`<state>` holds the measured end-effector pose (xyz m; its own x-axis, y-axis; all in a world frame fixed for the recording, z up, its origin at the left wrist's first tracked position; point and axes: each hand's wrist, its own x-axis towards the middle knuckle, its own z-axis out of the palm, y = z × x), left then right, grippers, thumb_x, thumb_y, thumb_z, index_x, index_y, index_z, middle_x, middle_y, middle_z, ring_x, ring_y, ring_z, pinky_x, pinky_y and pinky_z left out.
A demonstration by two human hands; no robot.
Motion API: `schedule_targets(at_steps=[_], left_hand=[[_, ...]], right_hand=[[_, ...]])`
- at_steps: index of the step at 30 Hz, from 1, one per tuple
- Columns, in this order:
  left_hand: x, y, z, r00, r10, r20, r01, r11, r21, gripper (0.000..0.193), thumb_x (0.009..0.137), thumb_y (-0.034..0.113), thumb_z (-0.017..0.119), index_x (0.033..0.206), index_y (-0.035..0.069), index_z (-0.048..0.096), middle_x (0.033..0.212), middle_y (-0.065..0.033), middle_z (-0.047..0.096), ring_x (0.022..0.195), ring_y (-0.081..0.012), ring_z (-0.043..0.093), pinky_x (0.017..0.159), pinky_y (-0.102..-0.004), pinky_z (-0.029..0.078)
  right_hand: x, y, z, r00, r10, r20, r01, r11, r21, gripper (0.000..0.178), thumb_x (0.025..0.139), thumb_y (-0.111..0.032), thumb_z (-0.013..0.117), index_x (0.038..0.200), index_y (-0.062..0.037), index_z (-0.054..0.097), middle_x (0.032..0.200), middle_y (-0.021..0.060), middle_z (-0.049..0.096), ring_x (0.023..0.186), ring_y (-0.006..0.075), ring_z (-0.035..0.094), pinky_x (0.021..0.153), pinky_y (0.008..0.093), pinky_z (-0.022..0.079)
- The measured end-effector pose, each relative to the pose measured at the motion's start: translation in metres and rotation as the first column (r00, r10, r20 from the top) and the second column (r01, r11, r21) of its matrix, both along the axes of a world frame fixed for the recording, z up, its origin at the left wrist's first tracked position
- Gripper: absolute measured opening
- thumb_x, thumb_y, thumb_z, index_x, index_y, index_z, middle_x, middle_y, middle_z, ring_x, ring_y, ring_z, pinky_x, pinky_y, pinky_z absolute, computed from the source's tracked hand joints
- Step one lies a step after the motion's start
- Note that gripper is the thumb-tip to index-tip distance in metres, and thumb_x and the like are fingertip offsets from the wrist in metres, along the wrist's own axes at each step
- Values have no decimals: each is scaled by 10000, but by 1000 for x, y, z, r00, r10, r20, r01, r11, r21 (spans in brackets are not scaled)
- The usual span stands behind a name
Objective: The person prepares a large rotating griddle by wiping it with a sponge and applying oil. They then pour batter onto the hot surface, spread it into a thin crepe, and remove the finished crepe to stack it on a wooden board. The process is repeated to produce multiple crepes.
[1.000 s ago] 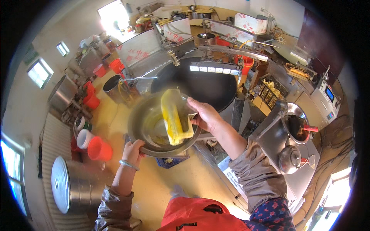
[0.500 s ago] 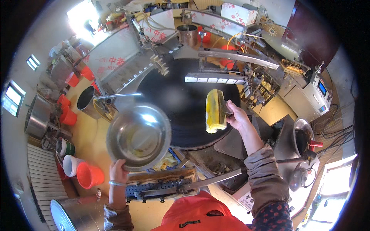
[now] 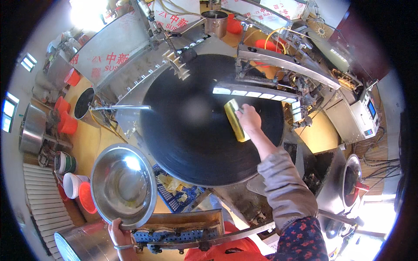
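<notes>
While gripping one steel basin (image 3: 124, 187) by its near rim, closed the left hand (image 3: 119, 235) there and turned the open side up. Had just to the right one long brown trough (image 3: 187, 219) with a blue perforated strip, and past it one blue basket (image 3: 167, 200) with yellow scraps inside. Farther out, held one yellow pad (image 3: 234, 121) in the right hand (image 3: 249, 118), closed on its right side. Had it over the right half of one round plate (image 3: 191, 148); could not tell touching from hovering. Aimed its far end away and slightly left, its near end back and slightly right, with the long axis on that slant. Saw a dark plate surface, hazily shining near the middle, and beyond the pad one bar (image 3: 252, 93) with white segments. Around the room, counted one steel drum (image 3: 89, 241), one white bucket (image 3: 72, 185), at least four red buckets (image 3: 88, 198), one control box (image 3: 365, 113) and, on the left wall, two windows (image 3: 9, 113).
</notes>
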<state>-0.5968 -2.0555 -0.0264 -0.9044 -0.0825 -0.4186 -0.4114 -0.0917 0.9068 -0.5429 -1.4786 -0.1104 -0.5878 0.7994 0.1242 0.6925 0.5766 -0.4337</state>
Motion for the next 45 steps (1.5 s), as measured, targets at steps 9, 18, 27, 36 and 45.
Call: schedule_targets(at_steps=[9,18,27,36,45], left_hand=[[6,-17,-9,989,147,25,-143,984,-109,74,728,108,588,744,74,523,669,-11,520,537,-111,513,429,-231,393],[8,-27,2,978,210,10,-209,975,-80,60,737,74,568,783,55,534,753,-35,546,664,-150,553,602,-280,478],[-1,-32,6,984,175,25,-174,983,-51,58,734,73,569,781,57,539,740,-38,564,652,-133,555,594,-273,476],[0,-28,8,965,260,-26,-261,959,-114,36,748,94,561,766,79,534,706,-16,547,599,-117,533,538,-247,454],[-5,-41,-4,970,241,-31,-243,969,-54,34,744,66,550,772,65,532,680,9,509,571,-98,508,481,-221,404]], right_hand=[[-66,18,-43,991,81,102,-77,996,-42,349,814,-376,585,969,-65,623,879,185,603,830,350,612,728,440,497],[-75,9,-45,996,46,72,-40,996,-80,396,821,-401,564,1031,-73,634,886,204,634,856,356,610,762,420,483],[-86,2,-47,996,28,82,-22,997,-73,415,819,-402,561,1040,-57,626,923,215,628,895,354,599,783,421,475],[-93,-2,-41,995,62,80,-53,992,-112,450,822,-409,557,1074,-40,610,954,224,626,930,354,593,816,408,466],[-86,-17,-43,996,79,43,-70,981,-183,468,832,-399,552,1081,-5,597,963,231,626,934,357,595,817,398,466]])
